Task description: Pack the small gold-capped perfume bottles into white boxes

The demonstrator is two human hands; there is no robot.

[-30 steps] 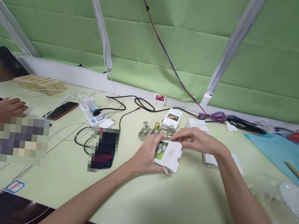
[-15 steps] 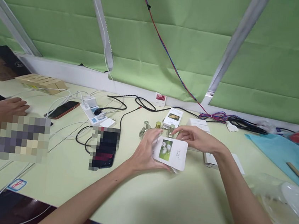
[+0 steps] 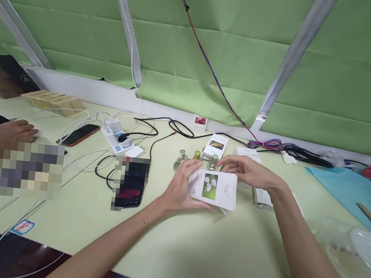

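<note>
- Left hand [image 3: 180, 186]: fingers closed round the left end of a white carton [image 3: 215, 189], with the thumb lying along its near edge. The carton is held just above the table [image 3: 168, 243], in front of the person.
- Right hand [image 3: 247, 172]: fingers loosely curled at the carton's far right corner. Whether they pinch it or only touch it cannot be told.
- Change: one second ago the carton was tilted, with an open flap showing at its right end. Now its printed face, which bears a picture of white flowers on green, is turned up flat and broad. It also sits slightly further right than half a second ago.
- Just beyond the hands: three small perfume bottles [image 3: 181, 158] standing upright in a row, unmoved.
- Behind the bottles: a carton with a yellow flower print [image 3: 216, 146] and a plain white box [image 3: 245, 153]. Another white box [image 3: 263, 198] lies under the right wrist.
- To the left: a dark phone [image 3: 129, 186], a power strip [image 3: 116, 139] with its cables, and an orange-edged phone [image 3: 79, 134].
- Far left: a co-worker's hand [image 3: 7, 131] resting on the table, as before.
- To the right: a teal cloth [image 3: 342, 186] and a clear plastic bag [image 3: 348, 258].
</note>
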